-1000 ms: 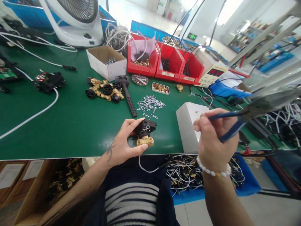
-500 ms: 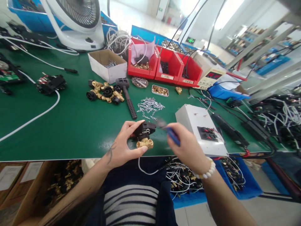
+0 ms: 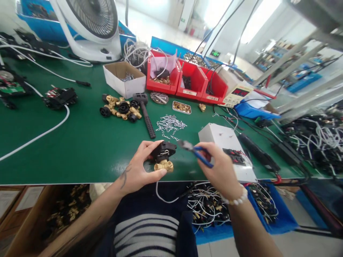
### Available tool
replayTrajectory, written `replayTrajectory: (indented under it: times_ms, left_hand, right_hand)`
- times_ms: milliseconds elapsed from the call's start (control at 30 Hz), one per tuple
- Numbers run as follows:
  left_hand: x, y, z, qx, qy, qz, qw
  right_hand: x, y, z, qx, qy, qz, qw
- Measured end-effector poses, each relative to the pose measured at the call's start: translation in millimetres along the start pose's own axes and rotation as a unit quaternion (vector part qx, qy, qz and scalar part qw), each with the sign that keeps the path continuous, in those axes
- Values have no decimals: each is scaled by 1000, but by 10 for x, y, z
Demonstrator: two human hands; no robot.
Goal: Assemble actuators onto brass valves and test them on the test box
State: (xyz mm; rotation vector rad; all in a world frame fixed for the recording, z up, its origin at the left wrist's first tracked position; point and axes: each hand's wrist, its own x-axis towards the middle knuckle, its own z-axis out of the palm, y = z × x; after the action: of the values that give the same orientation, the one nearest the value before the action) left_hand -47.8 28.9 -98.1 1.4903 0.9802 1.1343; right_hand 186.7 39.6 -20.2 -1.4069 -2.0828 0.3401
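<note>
My left hand [image 3: 139, 167] grips a small valve assembly [image 3: 163, 157] near the front edge of the green table [image 3: 80, 142]. The assembly has a black plastic top and a brass fitting below, with a wire clip on the black part. My right hand [image 3: 218, 167] is closed on blue-handled pliers [image 3: 194, 150]. The pliers' metal tip points left and sits just to the right of the black top. A white cable hangs from the assembly below the table edge.
A pile of wire clips [image 3: 170, 123], a black mallet [image 3: 144, 110], brass and black parts [image 3: 120, 107], a cardboard box [image 3: 124, 78], red bins [image 3: 187, 80] and a fan [image 3: 91, 25] lie beyond. A white box [image 3: 225, 146] stands right of my hands.
My right hand came down from the far right with the pliers and brought their tip close to the valve assembly. My left hand kept the assembly nearly still.
</note>
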Motion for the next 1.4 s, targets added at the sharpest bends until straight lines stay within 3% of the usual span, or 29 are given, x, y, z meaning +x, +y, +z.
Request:
replayTrajectory:
  times_ms: [33,100,133,167,200,267,300,333,400,467,500,533,567,633,667,700,733,800,833,867,900,1000,1033,1100,1200,1233,1300,1367,1400]
  left_hand:
    - [-1,-3,-1,2,-2,1,1000]
    - [-2,-2,0,10,-2,4,1000]
    - [-4,2,3,16,0,5,1000]
    - [-6,8,6,22,3,6,1000]
    - [-8,15,10,30,8,6,1000]
    - [-13,30,17,43,16,5,999]
    - [-14,37,20,47,19,4,999]
    - [-13,42,22,49,20,4,999]
    - [-9,47,23,48,17,5,999]
    - [-3,44,21,47,14,6,999]
    - [-2,40,20,46,13,6,999]
    - [-3,36,19,45,13,5,999]
    - [-4,31,18,43,13,4,999]
    - [-10,23,16,38,16,2,999]
    - [-12,20,15,37,15,2,999]
    - [-13,18,14,37,13,3,999]
    - [-13,16,12,39,11,4,999]
    - [-10,15,6,45,3,4,999]
    - [-8,14,2,49,-1,5,999]
    - [-7,12,-1,51,-2,7,999]
    - [-6,9,-4,52,-3,7,999]
    - [-11,-2,-6,50,4,7,999]
    - [-13,-5,-4,49,6,6,999]
    - [-19,-7,0,54,4,9,998]
    - [-23,-4,3,65,1,17,998]
    - [-24,-2,2,66,2,18,998]
    - [-25,2,1,64,2,16,998]
    - [-28,9,6,54,7,10,998]
    - [-30,13,11,45,11,6,999]
  right_hand:
    - [9,-3,-8,29,93,13,995]
    - [16,-18,7,94,276,29,956]
    - [12,-28,24,111,309,27,944]
    - [5,-38,39,110,284,18,952]
    - [-3,-46,45,90,211,6,973]
    - [-13,-54,19,23,12,-18,999]
    - [-14,-54,-7,0,-46,-27,999]
    - [-13,-52,-33,-11,-48,-27,998]
    - [-14,-43,-54,11,87,-6,996]
    - [-25,-34,-8,70,269,18,961]
    - [-33,-30,30,92,310,19,946]
    - [-40,-27,67,99,294,13,951]
    - [-44,-24,94,88,225,1,970]
    - [-38,-23,95,36,18,-19,999]
    - [-29,-23,73,17,-43,-22,999]
    - [-19,-25,45,12,-44,-16,999]
    - [-10,-26,20,24,16,-1,1000]
    - [-5,-25,9,77,197,30,977]
    - [-10,-21,26,96,255,40,961]
    - [-18,-13,52,105,265,43,957]
    - [-27,-2,78,105,233,40,966]
    - [-34,38,87,48,-1,19,999]
    - [-27,46,63,34,-40,19,998]
    - [-12,45,11,26,7,37,999]
    - [-17,2,22,78,199,61,975]
    - [-26,-18,51,85,194,58,976]
    - [-43,-55,111,59,64,51,995]
    - [-44,-74,137,18,-87,58,994]
    - [-40,-74,136,15,-112,70,991]
